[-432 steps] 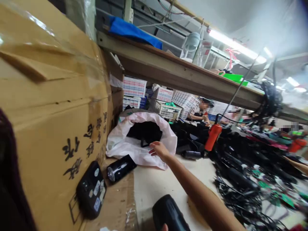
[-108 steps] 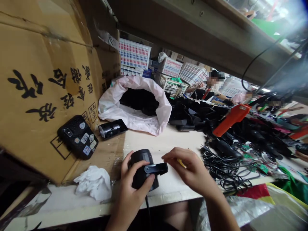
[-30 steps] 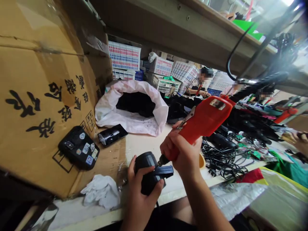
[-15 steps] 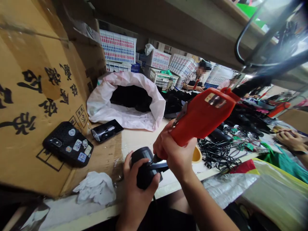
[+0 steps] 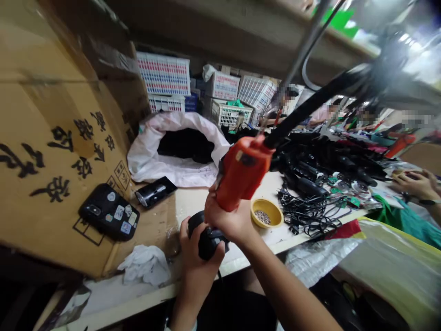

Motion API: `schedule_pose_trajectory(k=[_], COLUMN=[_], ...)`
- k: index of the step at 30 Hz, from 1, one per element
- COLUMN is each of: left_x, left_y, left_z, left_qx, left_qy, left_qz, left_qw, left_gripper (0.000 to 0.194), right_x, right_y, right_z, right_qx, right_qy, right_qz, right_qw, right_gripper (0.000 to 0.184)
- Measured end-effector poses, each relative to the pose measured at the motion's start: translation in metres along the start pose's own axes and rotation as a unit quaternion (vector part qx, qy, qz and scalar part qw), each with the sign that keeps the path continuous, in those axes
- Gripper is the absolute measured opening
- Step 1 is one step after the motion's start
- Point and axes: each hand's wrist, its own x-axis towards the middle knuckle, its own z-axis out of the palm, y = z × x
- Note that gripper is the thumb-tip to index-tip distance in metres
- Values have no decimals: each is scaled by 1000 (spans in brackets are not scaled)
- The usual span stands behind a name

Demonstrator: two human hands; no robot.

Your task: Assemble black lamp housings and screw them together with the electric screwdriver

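My left hand (image 5: pixel 196 257) is wrapped round a black rounded device (image 5: pixel 208 239) resting near the bench's front edge. My right hand (image 5: pixel 229 219) grips the lower end of an orange-red electric screwdriver (image 5: pixel 243 172), held nearly upright with its tip down on the black device. A thick black cable (image 5: pixel 310 105) runs from the screwdriver's top up to the right. A small yellow bowl (image 5: pixel 266 212) holding tiny screws sits just right of my right hand.
A big cardboard box (image 5: pixel 58 151) stands at the left with a black phone (image 5: pixel 108 211) leaning on it. Behind lie a black part (image 5: pixel 155 191), a white bag (image 5: pixel 172 151) of black parts and tangled cables (image 5: pixel 310 211). A crumpled white cloth (image 5: pixel 144 266) lies front left. Another person's hand (image 5: pixel 413 181) is far right.
The screwdriver has swung from a slant to nearly upright over the black device. The yellow bowl has come into view beside my right hand. The view has shifted a little.
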Motion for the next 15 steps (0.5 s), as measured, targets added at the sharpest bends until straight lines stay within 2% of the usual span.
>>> schedule_pose_trajectory(k=[2, 4, 7, 9, 11, 13, 14, 15], left_x=[1, 4, 10, 16, 20, 21, 20, 19], left_y=[2, 5, 8, 4, -3, -9, -11, -12], left_z=[-1, -4, -10, -15, -19, -20, -20, -18], left_qx=[1, 1, -9, -29, -60, -96, -113, -125], left_qy=[8, 13, 3, -10, -17, -7, 0, 11], left_qz=[4, -11, -43, -53, -68, -86, -93, -97], left_qw=[1000, 1000, 999, 998, 996, 992, 989, 987], left_gripper=[35, 26, 14, 18, 29, 38, 42, 44], right_x=[5, 11, 11, 3, -10, -27, -35, -42], right_y=[-6, -13, -24, -29, -30, -25, -20, -13], right_z=[-5, -21, -65, -96, -118, -129, -129, -128], right_qx=[-2, -1, -58, -137, -264, -377, -402, -408], right_qy=[35, 94, 202, 225, 231, 215, 166, 90], right_qz=[-3, -24, -39, -20, -14, -37, -40, -27], right_qw=[999, 995, 977, 964, 936, 900, 900, 908], right_gripper=[13, 15, 27, 37, 49, 70, 84, 99])
